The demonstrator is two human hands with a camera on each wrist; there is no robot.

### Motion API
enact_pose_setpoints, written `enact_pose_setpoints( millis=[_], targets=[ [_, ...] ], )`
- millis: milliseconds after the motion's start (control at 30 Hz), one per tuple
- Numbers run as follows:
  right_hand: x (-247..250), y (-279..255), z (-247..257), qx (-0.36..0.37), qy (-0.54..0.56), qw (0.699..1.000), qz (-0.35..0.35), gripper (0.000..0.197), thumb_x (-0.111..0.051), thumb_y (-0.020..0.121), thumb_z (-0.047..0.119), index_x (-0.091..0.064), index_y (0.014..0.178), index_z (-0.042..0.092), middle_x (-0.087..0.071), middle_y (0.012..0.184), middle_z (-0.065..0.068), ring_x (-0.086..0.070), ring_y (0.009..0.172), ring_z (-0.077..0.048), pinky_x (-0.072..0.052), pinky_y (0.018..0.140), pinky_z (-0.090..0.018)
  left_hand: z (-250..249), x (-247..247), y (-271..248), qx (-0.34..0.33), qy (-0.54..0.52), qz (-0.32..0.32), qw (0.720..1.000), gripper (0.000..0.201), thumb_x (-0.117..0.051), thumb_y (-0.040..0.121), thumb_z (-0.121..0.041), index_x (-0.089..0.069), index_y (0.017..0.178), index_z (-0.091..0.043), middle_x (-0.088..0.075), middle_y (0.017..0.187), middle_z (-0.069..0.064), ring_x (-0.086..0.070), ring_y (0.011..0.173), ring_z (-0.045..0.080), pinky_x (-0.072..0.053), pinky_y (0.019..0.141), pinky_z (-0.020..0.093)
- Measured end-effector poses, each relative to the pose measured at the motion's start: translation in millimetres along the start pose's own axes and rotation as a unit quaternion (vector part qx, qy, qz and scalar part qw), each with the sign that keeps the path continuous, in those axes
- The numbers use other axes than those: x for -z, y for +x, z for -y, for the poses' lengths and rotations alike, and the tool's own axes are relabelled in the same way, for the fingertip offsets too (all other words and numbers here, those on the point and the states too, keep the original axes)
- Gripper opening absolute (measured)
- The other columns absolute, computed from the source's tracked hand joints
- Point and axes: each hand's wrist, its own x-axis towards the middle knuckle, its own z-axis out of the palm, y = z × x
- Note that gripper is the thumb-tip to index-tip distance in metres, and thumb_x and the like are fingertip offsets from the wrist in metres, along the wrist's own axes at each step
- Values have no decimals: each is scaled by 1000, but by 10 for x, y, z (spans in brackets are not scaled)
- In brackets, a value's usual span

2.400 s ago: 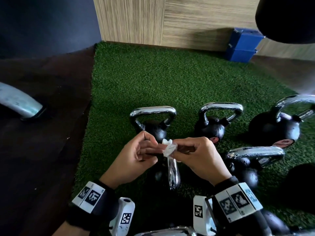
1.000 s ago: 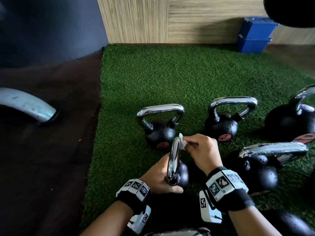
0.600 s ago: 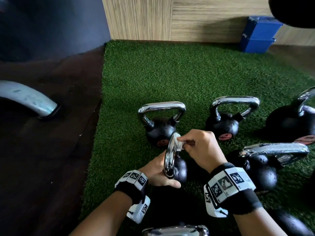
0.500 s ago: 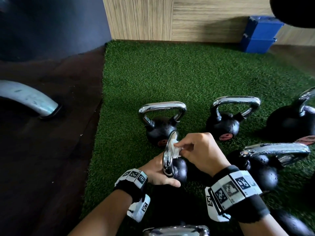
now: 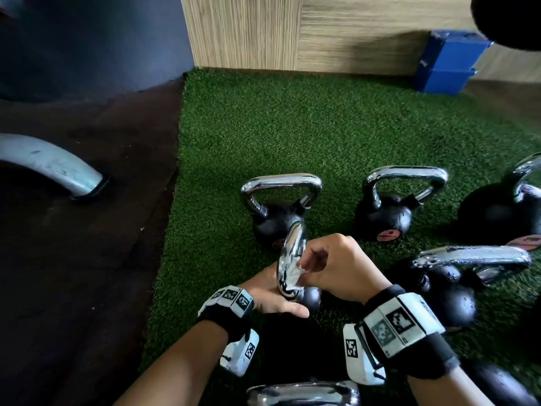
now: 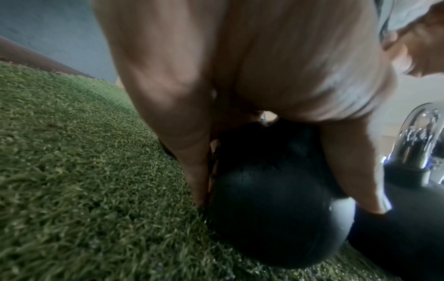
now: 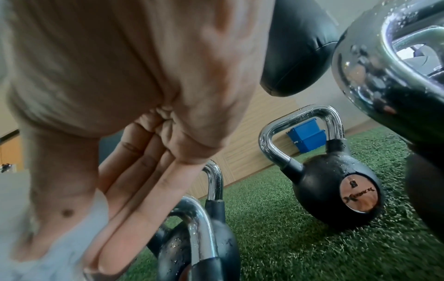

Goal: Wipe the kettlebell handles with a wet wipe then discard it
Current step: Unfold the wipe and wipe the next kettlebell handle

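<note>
White, crumpled wipe (image 5: 292, 273) sits pinched in your right hand (image 5: 336, 268), fingers curled on it, pressed vs the chrome handle (image 5: 291, 256) of the near kettlebell (image 5: 307, 297). That handle is a smooth, mirror-bright loop seen edge-on, w/ droplets on it in the right wrist view. The bell itself is a matte black ball w/ a rough cast skin, standing on the green turf (image 5: 322, 127). Your left hand (image 5: 272, 297) cups the ball from the left, thumb and fingers wrapped round it, fingertips down at the grass. Other kettlebells nearby: one (image 5: 278, 212) just behind, another (image 5: 386, 212) to its right w/ a copper-toned round badge. Blue blocks (image 5: 448, 65) sit by the wood-grain wall (image 5: 322, 30).
</note>
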Motion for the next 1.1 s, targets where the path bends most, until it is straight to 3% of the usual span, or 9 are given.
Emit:
enact_pose_setpoints(
  millis=[133, 233, 367, 567, 633, 733, 867, 1000, 1100],
  targets=[
    [-108, -20, -88, -3, -79, 995, 61, 16, -83, 64, 12, -69, 62, 21, -66, 60, 10, -61, 59, 2, -41, 57, -9, -39, -5, -21, 6, -12, 10, 1000, 68, -90, 74, -35, -58, 135, -30, -67, 126, -18, -61, 121, -3, -48, 105, 22],
    [-120, -37, -171, -9, -79, 994, 75, 24, -82, 68, 15, -65, 59, 30, -62, 57, 14, -59, 58, 5, -40, 55, -8, -67, -7, -35, 2, -45, -4, 999, 76, -92, 69, -33, -56, 135, -24, -66, 129, -5, -63, 123, 11, -50, 109, 42],
    [-138, -34, -245, -16, -71, 993, 96, 13, -81, 75, 11, -79, 86, 17, -68, 73, 16, -59, 63, 9, -44, 64, -8, -105, -38, -78, -52, -85, 5, 995, 91, -93, 75, -13, -43, 151, -13, -55, 148, 7, -50, 142, 24, -39, 118, 52],
    [-126, -24, -264, -24, -6, 985, 169, 37, -69, 79, -2, -69, 65, 32, -66, 87, 10, -60, 74, 3, -43, 65, -11, -141, -38, -128, -40, -58, -11, 997, 90, -93, 73, -12, -45, 149, -17, -56, 145, 5, -52, 138, 20, -41, 117, 49],
    [-112, -33, -299, -20, 40, 983, 180, 32, -67, 80, -5, -76, 71, 24, -72, 90, 3, -65, 79, -2, -49, 67, -19, -208, -37, -148, -43, -66, -9, 997, 89, -93, 73, -9, -45, 147, -14, -58, 143, 7, -55, 136, 21, -42, 116, 49],
    [-127, 6, -330, -33, 17, 981, 191, 20, -63, 78, -3, -76, 81, 12, -74, 90, -8, -67, 78, -15, -55, 71, -40, -261, -30, -174, -66, -71, -12, 995, 84, -91, 73, -8, -47, 142, -23, -60, 139, 5, -59, 129, 12, -48, 112, 35],
    [-135, 16, -345, 1, 101, 973, 206, 26, -66, 77, -6, -76, 84, 17, -73, 94, 3, -65, 85, -3, -50, 74, -21, -190, -53, -124, -35, -69, -22, 997, 90, -94, 71, -11, -43, 144, -22, -62, 134, -4, -60, 126, 8, -49, 109, 33],
    [-134, -1, -458, -22, 228, 949, 215, 19, -70, 83, -9, -76, 98, 1, -73, 108, -16, -67, 100, -20, -52, 93, -39, 9, -139, -34, -11, -47, -27, 998, 55, -96, 65, -17, -52, 97, -22, -55, 81, -27, -54, 71, -13, -40, 68, 4],
    [-180, -17, -515, -81, 313, 927, 192, 25, -72, 81, -9, -73, 105, -3, -72, 107, -28, -68, 94, -29, -56, 87, -37, 39, -164, -14, -31, -32, -40, 998, 63, -96, 59, -29, -54, 105, -20, -45, 93, -24, -50, 81, -14, -37, 74, 6]
  ],
)
